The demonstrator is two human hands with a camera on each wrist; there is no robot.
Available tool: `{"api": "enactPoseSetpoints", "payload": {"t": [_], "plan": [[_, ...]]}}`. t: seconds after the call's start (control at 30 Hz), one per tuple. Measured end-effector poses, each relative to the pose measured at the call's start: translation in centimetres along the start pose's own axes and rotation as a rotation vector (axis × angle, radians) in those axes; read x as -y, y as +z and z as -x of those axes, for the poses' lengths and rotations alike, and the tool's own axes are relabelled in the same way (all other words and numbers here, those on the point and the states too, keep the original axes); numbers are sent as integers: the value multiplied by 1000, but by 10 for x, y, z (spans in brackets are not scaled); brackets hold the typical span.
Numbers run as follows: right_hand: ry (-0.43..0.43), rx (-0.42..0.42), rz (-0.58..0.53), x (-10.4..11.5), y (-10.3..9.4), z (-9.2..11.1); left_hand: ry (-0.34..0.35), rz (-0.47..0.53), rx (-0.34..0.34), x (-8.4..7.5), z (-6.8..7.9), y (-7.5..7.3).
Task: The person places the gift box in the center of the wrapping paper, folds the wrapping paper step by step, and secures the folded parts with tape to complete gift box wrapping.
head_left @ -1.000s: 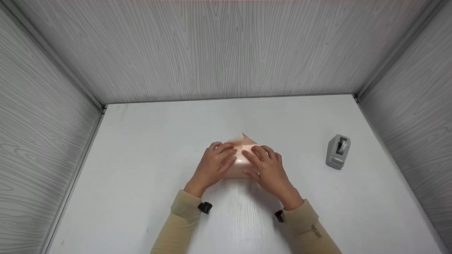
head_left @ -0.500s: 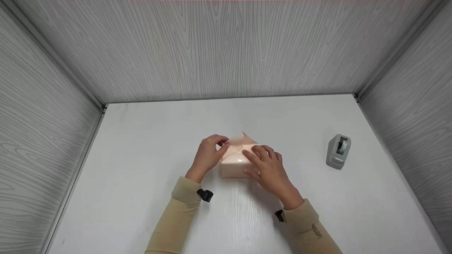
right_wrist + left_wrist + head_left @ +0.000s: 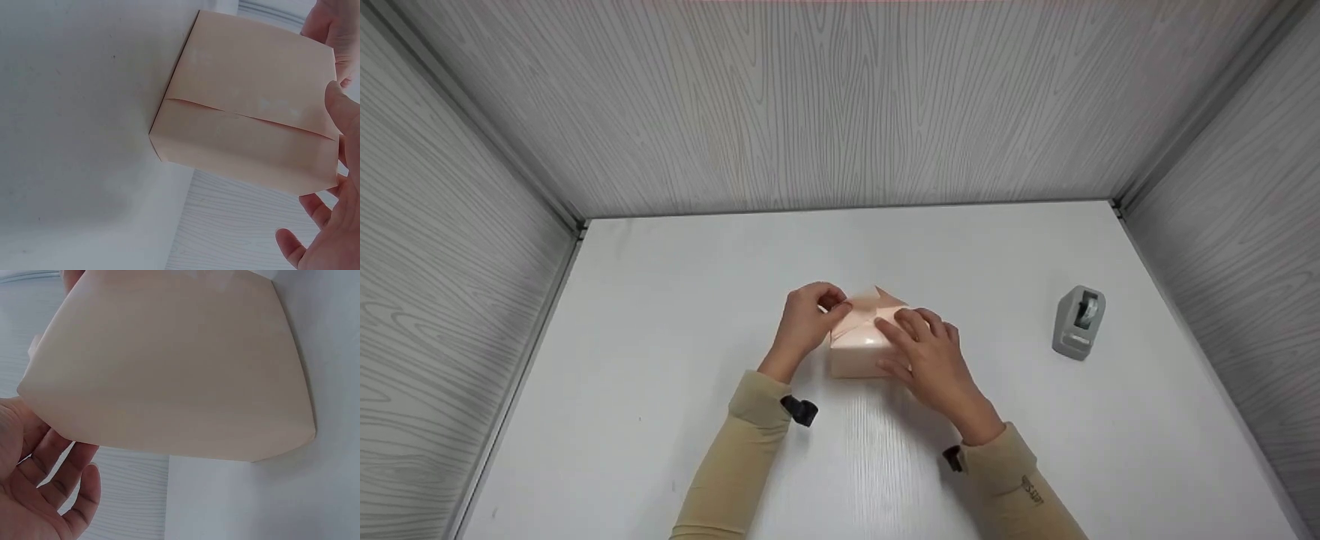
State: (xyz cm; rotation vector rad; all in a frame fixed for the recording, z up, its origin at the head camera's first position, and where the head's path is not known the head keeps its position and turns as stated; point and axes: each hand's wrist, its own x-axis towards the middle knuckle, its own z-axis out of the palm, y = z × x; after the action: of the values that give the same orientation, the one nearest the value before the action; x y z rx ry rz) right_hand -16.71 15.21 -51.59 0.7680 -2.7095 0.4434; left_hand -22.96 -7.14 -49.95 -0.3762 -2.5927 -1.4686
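Observation:
A small box (image 3: 856, 358) wrapped in pale pink paper sits on the white table. On its top a folded paper flap (image 3: 864, 301) ends in a raised point at the far side. My left hand (image 3: 806, 319) pinches the flap's left edge between thumb and forefinger. In the left wrist view the box hides those fingertips, while the other fingers (image 3: 79, 481) curl loosely beside it. My right hand (image 3: 934, 360) rests on the box's right part, fingers spread over the top and thumb near the front. A paper seam (image 3: 236, 115) crosses one side in the right wrist view.
A grey tape dispenser (image 3: 1078, 322) with a roll of tape stands to the right on the table (image 3: 682, 300). Wood-grain panels (image 3: 840, 105) enclose the table at the back and on both sides.
My left hand has lifted off the box's top, moved to the flap's left edge and pinched it. The flap's point has shifted slightly. The right hand has stayed in place.

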Motion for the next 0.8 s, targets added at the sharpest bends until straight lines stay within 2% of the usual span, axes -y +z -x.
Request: {"api": "enactPoseSetpoints", "payload": {"t": [0.47, 0.8], "plan": [[-11, -42, 31, 2, 1, -7, 63, 11, 11, 1, -1, 1], [-13, -58, 64, 4, 4, -11, 111, 16, 80, 1, -3, 0]]}}
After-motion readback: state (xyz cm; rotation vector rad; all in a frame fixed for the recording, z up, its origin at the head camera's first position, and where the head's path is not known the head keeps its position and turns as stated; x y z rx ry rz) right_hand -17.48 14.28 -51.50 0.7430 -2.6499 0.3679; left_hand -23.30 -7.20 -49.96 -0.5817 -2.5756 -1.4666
